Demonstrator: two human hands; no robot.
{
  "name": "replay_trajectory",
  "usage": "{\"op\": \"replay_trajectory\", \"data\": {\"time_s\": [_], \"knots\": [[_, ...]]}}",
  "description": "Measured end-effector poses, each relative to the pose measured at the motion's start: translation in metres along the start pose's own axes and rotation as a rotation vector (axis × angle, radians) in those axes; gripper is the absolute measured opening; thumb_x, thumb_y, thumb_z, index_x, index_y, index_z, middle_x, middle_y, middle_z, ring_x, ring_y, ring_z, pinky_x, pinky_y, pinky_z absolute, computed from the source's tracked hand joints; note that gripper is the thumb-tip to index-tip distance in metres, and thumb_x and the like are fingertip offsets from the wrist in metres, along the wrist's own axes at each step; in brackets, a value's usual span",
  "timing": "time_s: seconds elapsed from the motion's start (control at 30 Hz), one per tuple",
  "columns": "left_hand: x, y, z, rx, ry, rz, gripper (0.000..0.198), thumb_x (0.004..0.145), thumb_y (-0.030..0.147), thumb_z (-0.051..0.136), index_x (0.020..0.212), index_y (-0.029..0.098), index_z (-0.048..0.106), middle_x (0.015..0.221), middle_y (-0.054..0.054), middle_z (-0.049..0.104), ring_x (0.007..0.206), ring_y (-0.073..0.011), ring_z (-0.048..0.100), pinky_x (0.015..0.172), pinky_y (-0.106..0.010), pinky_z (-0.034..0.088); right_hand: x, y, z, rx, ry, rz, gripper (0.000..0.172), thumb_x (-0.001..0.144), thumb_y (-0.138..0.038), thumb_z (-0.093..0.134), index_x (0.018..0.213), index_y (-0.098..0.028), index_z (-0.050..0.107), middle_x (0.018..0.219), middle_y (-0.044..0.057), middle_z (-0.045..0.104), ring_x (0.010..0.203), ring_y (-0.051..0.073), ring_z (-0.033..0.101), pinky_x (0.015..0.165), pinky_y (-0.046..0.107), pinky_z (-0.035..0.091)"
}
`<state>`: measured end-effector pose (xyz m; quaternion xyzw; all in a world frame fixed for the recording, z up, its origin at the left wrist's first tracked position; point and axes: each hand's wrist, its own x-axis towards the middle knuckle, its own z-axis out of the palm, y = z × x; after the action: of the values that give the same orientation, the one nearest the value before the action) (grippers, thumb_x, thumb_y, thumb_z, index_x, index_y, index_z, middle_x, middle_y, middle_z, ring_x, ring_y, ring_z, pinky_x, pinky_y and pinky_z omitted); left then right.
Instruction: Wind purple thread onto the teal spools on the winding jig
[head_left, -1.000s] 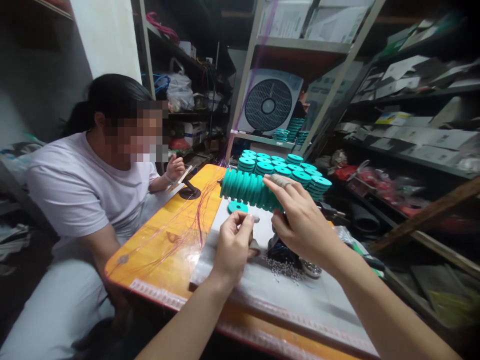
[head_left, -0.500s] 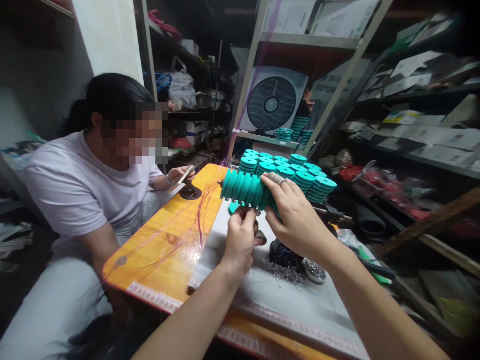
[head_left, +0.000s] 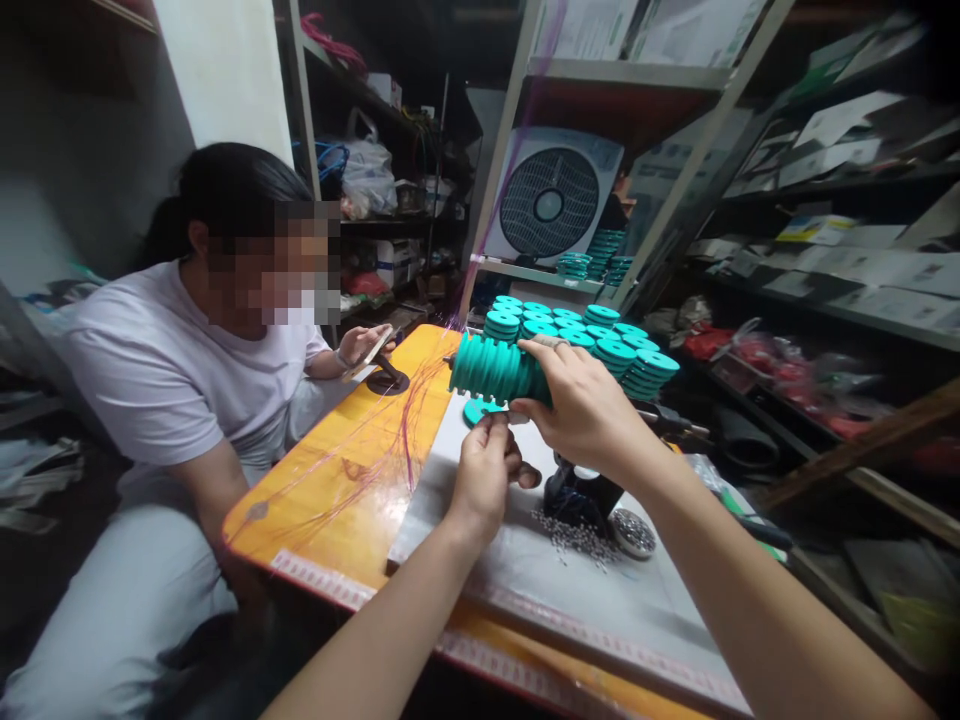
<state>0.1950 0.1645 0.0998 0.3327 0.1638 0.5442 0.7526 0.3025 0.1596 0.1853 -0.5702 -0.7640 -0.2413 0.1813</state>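
A row of green ridged spools (head_left: pixel 487 368) sits side by side on a horizontal rod above the table. My right hand (head_left: pixel 589 405) is wrapped round the right end of this row, thumb in front and fingers over the top. Just under the spools, my left hand (head_left: pixel 481 478) is closed in a pinch close to my right thumb; what its fingertips hold is too small to make out. A single green spool (head_left: pixel 480 411) lies on the grey board behind my left hand. Small metal beads (head_left: pixel 574 540) are scattered below my right hand, beside a round dish (head_left: pixel 632 533) of them.
Several stacks of green spools (head_left: pixel 615 352) stand behind the row. Thin purple threads (head_left: pixel 409 430) run over the yellow tabletop (head_left: pixel 322 510). A person (head_left: pixel 157 370) sits at the left holding a phone (head_left: pixel 375 345). A box fan (head_left: pixel 550 200) stands on the shelf behind.
My left hand's fingertips have dropped slightly away from the spools. My right thumb has come in against the spools' lower side. The whole view has shifted a little.
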Motion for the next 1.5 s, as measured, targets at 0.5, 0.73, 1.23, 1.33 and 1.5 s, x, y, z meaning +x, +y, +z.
{"op": "replay_trajectory", "data": {"time_s": [0.5,0.73,1.23,1.33,1.5], "knots": [[-0.083,0.027,-0.016,0.372,-0.046,0.061,0.032,0.089,0.045,0.052,0.106,0.022,0.064,0.107,-0.005,0.062,0.102,-0.0183,0.055,0.092,-0.029,0.04,-0.055,-0.075,-0.042,0.825,0.049,0.068,0.009,0.086,-0.023,0.061,0.087,-0.024,0.07,0.099,0.002,0.069,0.096,0.017,0.06,0.089,0.039,0.044],[-0.092,0.033,-0.015,0.364,-0.131,-0.035,0.03,0.091,0.047,0.047,0.087,0.019,0.054,0.057,0.008,0.03,0.044,-0.0059,0.032,0.042,-0.019,0.035,-0.06,-0.065,-0.041,0.659,0.11,0.004,0.01,0.087,-0.02,0.06,0.081,-0.022,0.067,0.091,0.001,0.07,0.093,0.018,0.059,0.082,0.037,0.043],[-0.08,0.049,-0.029,0.786,-0.222,-0.01,0.026,0.091,0.039,0.048,0.076,0.019,0.045,0.059,0.007,0.033,0.046,-0.0038,0.034,0.043,-0.017,0.028,-0.061,-0.061,-0.052,-0.228,-0.147,-0.509,0.004,0.08,-0.014,0.067,0.082,-0.017,0.066,0.096,0.007,0.069,0.125,0.026,0.043,0.109,0.046,0.023],[-0.078,0.048,-0.03,0.815,-0.201,0.01,0.026,0.089,0.036,0.053,0.071,0.019,0.043,0.058,0.008,0.03,0.045,-0.0037,0.033,0.043,-0.017,0.029,-0.061,-0.057,-0.05,-0.122,-0.131,-0.497,0.004,0.082,-0.015,0.066,0.084,-0.019,0.066,0.096,0.006,0.069,0.121,0.026,0.046,0.106,0.045,0.027],[-0.076,0.048,-0.034,0.429,-0.214,-0.151,0.025,0.088,0.041,0.053,0.076,0.021,0.044,0.052,0.011,0.026,0.037,-0.0028,0.024,0.035,-0.015,0.023,-0.065,-0.047,-0.047,0.35,-0.037,-0.271,0.009,0.088,-0.023,0.06,0.095,-0.024,0.066,0.095,0.0,0.068,0.094,0.016,0.058,0.084,0.035,0.043]]}}
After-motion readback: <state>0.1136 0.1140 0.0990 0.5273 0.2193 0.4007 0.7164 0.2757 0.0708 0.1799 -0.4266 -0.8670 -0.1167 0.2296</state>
